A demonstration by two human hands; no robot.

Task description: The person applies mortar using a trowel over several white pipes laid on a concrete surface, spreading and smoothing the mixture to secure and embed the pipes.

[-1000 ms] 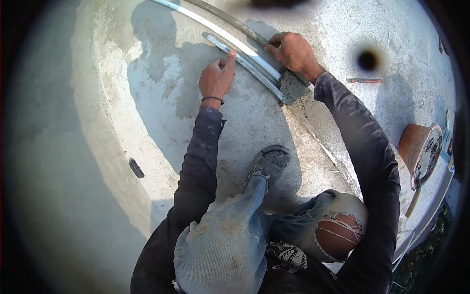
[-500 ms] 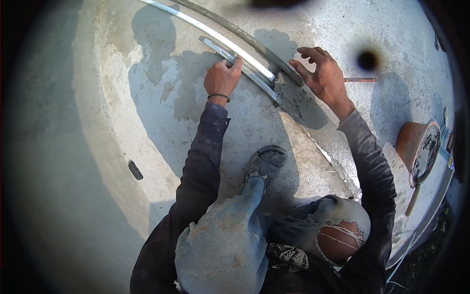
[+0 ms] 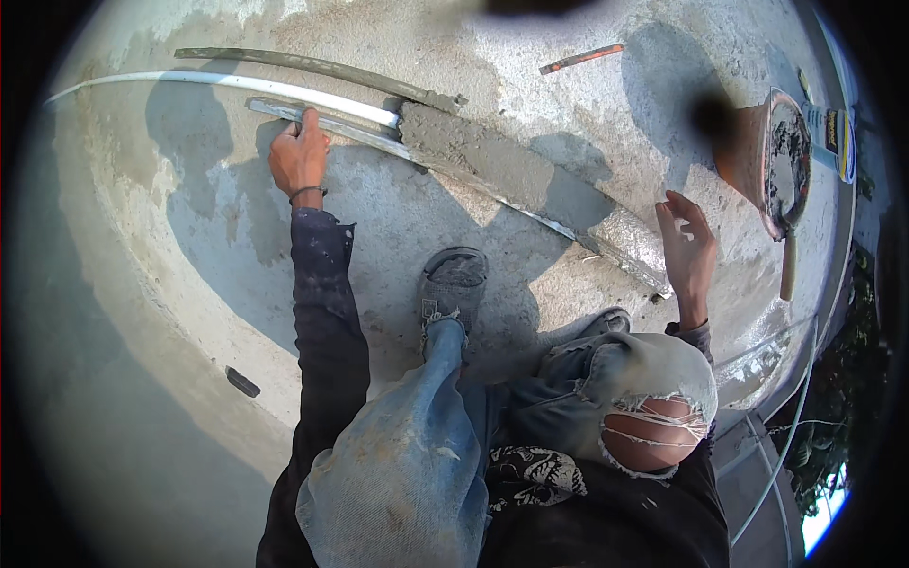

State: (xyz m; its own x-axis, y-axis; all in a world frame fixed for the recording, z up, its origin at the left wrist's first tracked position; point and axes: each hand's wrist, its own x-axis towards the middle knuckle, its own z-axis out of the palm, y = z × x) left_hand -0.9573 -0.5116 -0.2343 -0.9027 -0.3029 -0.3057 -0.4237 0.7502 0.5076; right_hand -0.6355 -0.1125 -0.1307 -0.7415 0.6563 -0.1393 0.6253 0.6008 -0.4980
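Observation:
My left hand [image 3: 297,159] is closed on a long, thin grey straightedge [image 3: 365,139] near its left end, thumb along the top. The straightedge lies along the near side of a strip of wet grey mortar [image 3: 492,166]. My right hand [image 3: 688,248] is empty, fingers apart and slightly curled, beside the right end of that strip. A white pipe [image 3: 256,85] runs beyond the straightedge and ends at the mortar. Behind the pipe lies a mortar-smeared grey batten [image 3: 317,66].
At right stands an orange bucket [image 3: 743,161] with mortar inside and a wooden handle [image 3: 788,270] at its rim. A light-blue container [image 3: 828,142] is behind it. A flat orange-red stick [image 3: 582,59] lies far off, a small dark block [image 3: 242,381] at left. My shoe [image 3: 454,270] is near the straightedge.
My right hand has moved from beside the pipe's end to the mortar strip's right end. The view has shifted, showing more of the strip. My left hand still grips the straightedge.

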